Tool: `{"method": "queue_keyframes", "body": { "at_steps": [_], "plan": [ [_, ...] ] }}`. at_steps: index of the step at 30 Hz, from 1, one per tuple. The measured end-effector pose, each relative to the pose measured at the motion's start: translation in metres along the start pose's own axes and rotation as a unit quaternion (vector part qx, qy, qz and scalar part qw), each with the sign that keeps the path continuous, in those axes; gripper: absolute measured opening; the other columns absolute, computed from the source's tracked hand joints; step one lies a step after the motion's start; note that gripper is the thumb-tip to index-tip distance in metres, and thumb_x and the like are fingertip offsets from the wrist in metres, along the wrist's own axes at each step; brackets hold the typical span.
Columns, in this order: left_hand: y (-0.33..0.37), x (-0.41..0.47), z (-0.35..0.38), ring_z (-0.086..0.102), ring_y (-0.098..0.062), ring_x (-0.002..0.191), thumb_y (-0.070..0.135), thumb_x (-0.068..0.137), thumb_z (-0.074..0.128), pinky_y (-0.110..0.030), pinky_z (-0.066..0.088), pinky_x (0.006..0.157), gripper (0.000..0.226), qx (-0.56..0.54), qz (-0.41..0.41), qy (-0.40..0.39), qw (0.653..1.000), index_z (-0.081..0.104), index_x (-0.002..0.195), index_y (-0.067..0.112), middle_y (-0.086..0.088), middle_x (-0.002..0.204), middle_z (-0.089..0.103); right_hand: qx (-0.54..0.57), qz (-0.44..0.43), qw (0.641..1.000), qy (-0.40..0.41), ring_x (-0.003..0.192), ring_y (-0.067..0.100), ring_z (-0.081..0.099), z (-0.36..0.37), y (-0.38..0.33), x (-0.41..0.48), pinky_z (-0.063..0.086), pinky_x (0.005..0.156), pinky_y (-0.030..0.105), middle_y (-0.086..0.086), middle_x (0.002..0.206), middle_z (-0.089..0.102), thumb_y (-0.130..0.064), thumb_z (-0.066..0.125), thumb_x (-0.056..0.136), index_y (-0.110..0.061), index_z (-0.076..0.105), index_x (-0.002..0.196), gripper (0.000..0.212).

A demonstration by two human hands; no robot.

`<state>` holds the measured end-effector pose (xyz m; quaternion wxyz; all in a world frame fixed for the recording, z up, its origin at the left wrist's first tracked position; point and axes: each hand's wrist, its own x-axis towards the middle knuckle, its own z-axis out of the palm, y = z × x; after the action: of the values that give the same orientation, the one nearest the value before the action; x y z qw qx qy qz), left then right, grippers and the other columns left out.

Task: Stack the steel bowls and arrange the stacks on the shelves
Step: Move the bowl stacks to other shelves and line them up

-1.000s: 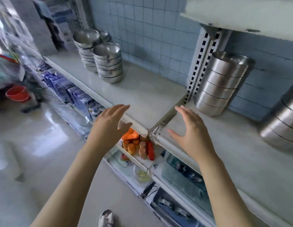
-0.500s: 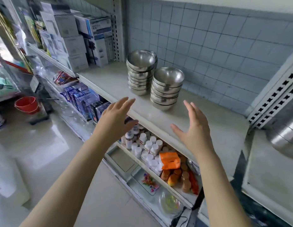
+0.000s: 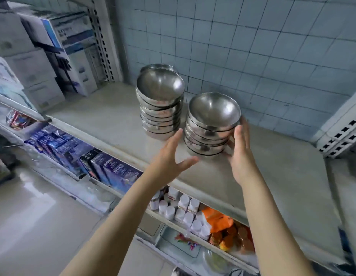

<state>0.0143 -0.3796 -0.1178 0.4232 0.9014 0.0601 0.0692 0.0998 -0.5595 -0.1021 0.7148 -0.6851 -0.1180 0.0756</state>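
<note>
Steel bowls stand in two stacks on the pale shelf, which runs along a blue-grey tiled wall. The near stack sits toward the shelf's front, its top bowl open and shining. The far stack is taller and stands just beside it to the left and further back, with the rim of another bowl showing behind it.

The person's right grip lies flat against the right side of the near stack, fingers straight and reaching up to the top bowl's rim, thumb down by the base; it touches the metal but is not curled round it. The left grip is released, fingers spread and straight, close to the left side of the same stack with a gap between them.

At the shelf's left end white and blue cartons are piled. On the shelf below are dark blue boxes, a cluster of white bottles and an orange packet. A glossy pale floor lies beneath.
</note>
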Motion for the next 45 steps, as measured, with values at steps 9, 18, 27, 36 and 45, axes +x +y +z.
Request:
{"method": "queue_keyframes", "body": {
  "at_steps": [9, 18, 27, 36, 45],
  "plan": [
    [0.010, 0.051, 0.001, 0.057, -0.014, 0.121, 0.063, 0.094, 0.044, -0.035, 0.048, 0.093, 0.033, -0.426, -0.139, -0.047, 0.893, 0.055, 0.115, 0.040, 0.008, 0.126, 0.061, 0.115, 0.096, 0.987, 0.065, 0.125, 0.004, 0.056, 0.022, -0.003, 0.017, 0.044, 0.104, 0.036, -0.017, 0.134, 0.064, -0.071, 0.018, 0.096, -0.042, 0.057, 0.130, 0.059],
    [0.010, 0.053, -0.011, 0.058, -0.004, 0.116, 0.074, 0.079, 0.044, -0.035, 0.047, 0.094, 0.061, -0.440, -0.082, -0.169, 0.878, 0.050, 0.126, 0.035, 0.013, 0.126, 0.060, 0.118, 0.068, 0.976, 0.167, 0.134, 0.008, 0.051, 0.047, -0.011, -0.014, 0.033, 0.119, 0.043, -0.010, 0.143, 0.059, -0.078, 0.037, 0.084, -0.031, 0.047, 0.147, 0.079],
    [0.044, 0.025, 0.013, 0.052, 0.010, 0.119, 0.067, 0.087, 0.040, -0.019, 0.050, 0.083, 0.051, -0.414, 0.051, -0.332, 0.846, 0.038, 0.138, 0.057, 0.036, 0.129, 0.053, 0.111, 0.012, 0.940, 0.324, 0.129, 0.007, 0.051, 0.027, -0.029, -0.097, 0.035, 0.117, 0.040, -0.008, 0.148, 0.052, -0.072, 0.030, 0.084, -0.033, 0.044, 0.146, 0.074],
    [0.127, -0.024, 0.095, 0.051, 0.001, 0.126, 0.067, 0.087, 0.044, -0.023, 0.050, 0.087, 0.066, -0.388, 0.086, -0.449, 0.801, 0.029, 0.148, 0.048, 0.017, 0.145, 0.048, 0.115, -0.042, 0.896, 0.427, 0.110, -0.003, 0.062, -0.059, -0.046, -0.190, 0.043, 0.108, 0.034, -0.021, 0.114, 0.068, -0.062, 0.021, 0.099, -0.042, 0.058, 0.116, 0.046],
    [0.247, -0.124, 0.233, 0.051, -0.010, 0.129, 0.083, 0.071, 0.054, -0.045, 0.048, 0.103, 0.082, -0.385, 0.066, -0.484, 0.783, 0.033, 0.144, 0.053, 0.015, 0.144, 0.050, 0.101, -0.071, 0.888, 0.444, 0.138, 0.012, 0.048, -0.217, -0.054, -0.318, 0.030, 0.121, 0.044, -0.003, 0.146, 0.056, -0.065, 0.022, 0.097, -0.029, 0.049, 0.143, 0.064]
  ]
}}
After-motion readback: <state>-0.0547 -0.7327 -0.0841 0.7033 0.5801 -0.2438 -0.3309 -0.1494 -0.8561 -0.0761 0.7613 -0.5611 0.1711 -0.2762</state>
